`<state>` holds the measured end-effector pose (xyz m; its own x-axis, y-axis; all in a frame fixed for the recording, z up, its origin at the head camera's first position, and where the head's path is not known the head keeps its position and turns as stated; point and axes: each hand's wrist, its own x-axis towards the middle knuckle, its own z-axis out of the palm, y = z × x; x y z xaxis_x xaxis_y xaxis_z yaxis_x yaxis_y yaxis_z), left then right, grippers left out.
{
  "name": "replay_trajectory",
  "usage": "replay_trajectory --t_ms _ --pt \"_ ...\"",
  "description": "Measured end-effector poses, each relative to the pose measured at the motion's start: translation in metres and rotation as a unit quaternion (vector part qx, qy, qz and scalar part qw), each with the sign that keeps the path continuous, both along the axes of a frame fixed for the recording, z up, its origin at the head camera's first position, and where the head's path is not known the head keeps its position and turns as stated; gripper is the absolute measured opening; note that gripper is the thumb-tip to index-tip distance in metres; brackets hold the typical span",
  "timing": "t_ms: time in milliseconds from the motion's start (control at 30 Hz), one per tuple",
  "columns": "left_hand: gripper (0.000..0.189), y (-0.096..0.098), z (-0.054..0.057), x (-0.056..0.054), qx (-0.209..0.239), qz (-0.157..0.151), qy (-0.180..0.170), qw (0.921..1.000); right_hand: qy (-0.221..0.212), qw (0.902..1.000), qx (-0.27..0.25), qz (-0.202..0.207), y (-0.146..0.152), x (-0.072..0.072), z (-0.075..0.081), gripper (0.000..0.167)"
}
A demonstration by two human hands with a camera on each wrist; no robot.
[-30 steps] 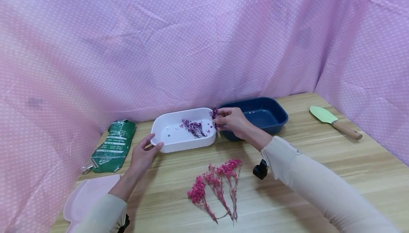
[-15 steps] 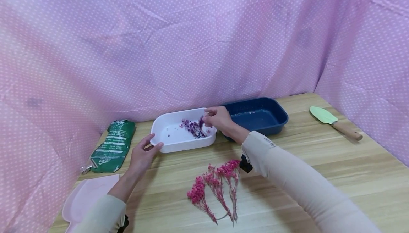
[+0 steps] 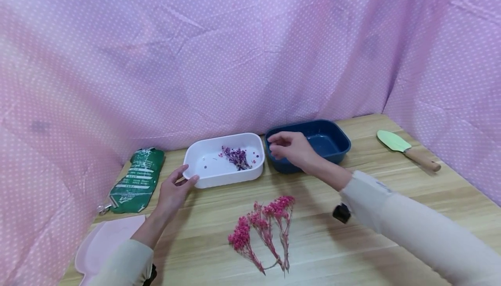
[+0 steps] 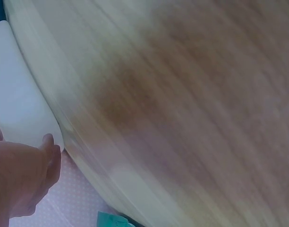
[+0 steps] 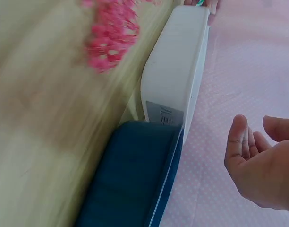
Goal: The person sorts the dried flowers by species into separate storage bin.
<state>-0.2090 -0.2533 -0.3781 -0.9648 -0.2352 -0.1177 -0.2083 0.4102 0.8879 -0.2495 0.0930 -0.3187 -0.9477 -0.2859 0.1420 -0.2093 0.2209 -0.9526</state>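
My left hand [image 3: 174,190] holds the near left corner of a white plastic tub [image 3: 227,180], thumb and fingers spanning it. Inside that tub lie small bunches of purple dried flowers [image 3: 236,157] with some loose bits. Over the left side of a dark blue tub [image 3: 332,157] hovers my right hand [image 3: 295,150], holding nothing. The right wrist view shows the thumb and fingers of that right hand [image 5: 262,163] apart and loosely bent. Pink dried flower sprigs [image 3: 264,225] are spread on the wooden table in front of the tubs.
A green packet [image 3: 137,181] with a metal clip lies at the left, beyond a pale pink flat plastic piece [image 3: 111,240]. At the right rests a trowel [image 3: 407,149] with a light green blade and wooden handle. Dotted pink cloth [image 3: 235,59] hangs behind the table.
My right hand brought a purple dried flower sprig from the right into the white tub, let it go, then moved back right over the blue tub. My left hand stayed at the corner.
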Motion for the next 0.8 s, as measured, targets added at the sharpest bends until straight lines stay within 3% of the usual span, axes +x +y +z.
replay_trajectory --t_ms 200,367,567,800 --pt "0.072 -0.002 -0.002 0.0 -0.004 -0.003 0.006 1.0 -0.033 0.9993 0.009 0.015 0.057 0.037 -0.011 0.031" --pt "0.072 -0.002 -0.002 0.001 -0.001 -0.007 0.008 0.9999 -0.056 0.9969 0.053 0.014 0.101 0.056 -0.023 0.037" --pt "0.072 0.0 -0.002 0.0 -0.001 -0.005 0.008 1.0 -0.06 0.9948 0.082 0.009 0.134 0.068 -0.031 0.039" --pt "0.07 0.001 -0.001 0.001 -0.002 -0.006 0.008 0.9999 -0.053 0.995 0.085 0.001 0.149 0.07 -0.039 0.042"
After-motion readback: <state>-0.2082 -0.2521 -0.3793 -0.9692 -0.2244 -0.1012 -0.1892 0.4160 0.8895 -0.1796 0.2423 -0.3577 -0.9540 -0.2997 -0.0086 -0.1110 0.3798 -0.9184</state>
